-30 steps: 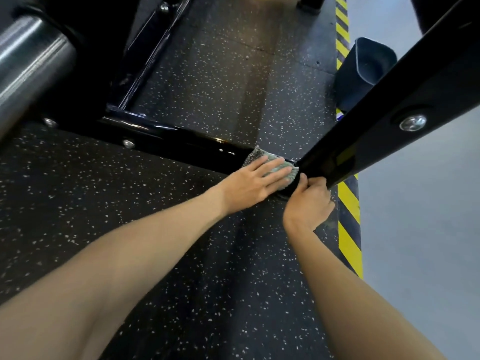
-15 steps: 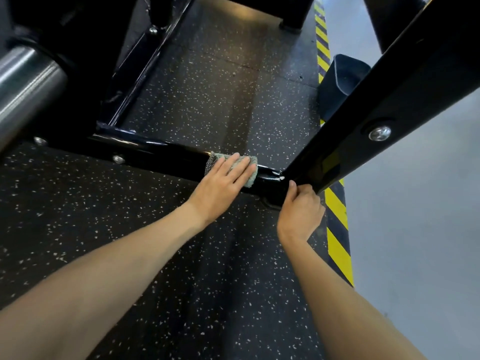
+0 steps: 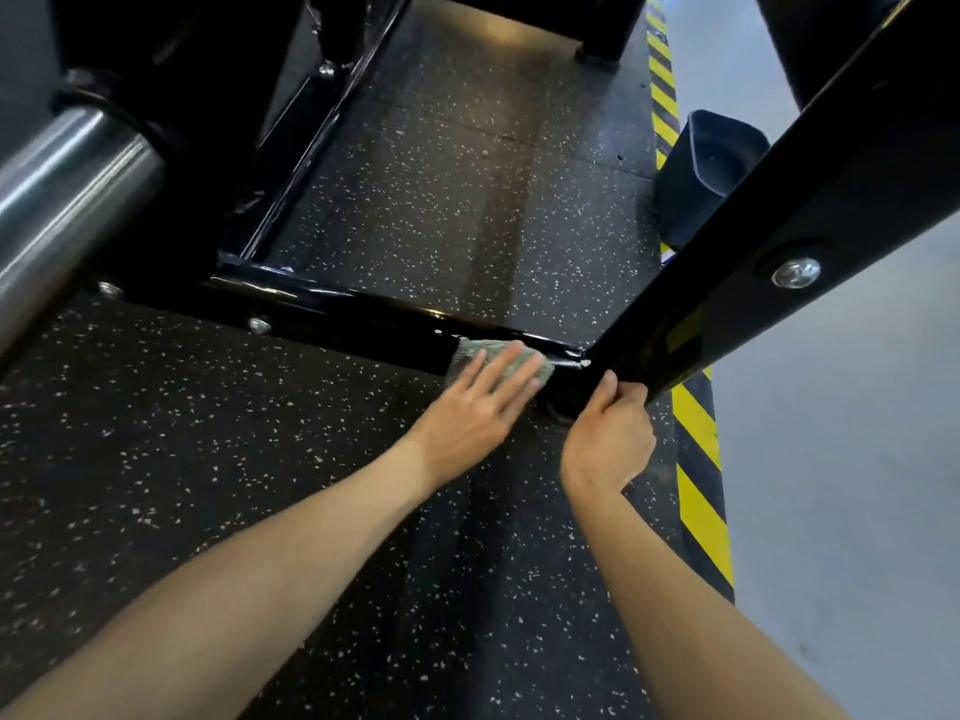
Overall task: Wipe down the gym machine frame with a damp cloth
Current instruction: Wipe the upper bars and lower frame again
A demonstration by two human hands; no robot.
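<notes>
A glossy black base bar of the gym machine frame lies low across the speckled floor. My left hand presses a grey-green cloth flat against that bar with straight fingers, close to the corner joint. A black upright beam rises from that joint toward the upper right. My right hand has its fingers curled round the foot of this beam, thumb lying up along it.
A dark bucket stands behind the beam on the yellow-and-black hazard stripe. A large chrome cylinder juts in at the left. Another black frame rail runs away toward the back. Grey floor lies to the right.
The cloth under my left hand slid left along the base bar, then came back a little toward the corner joint. My right hand kept its hold at the foot of the beam.
</notes>
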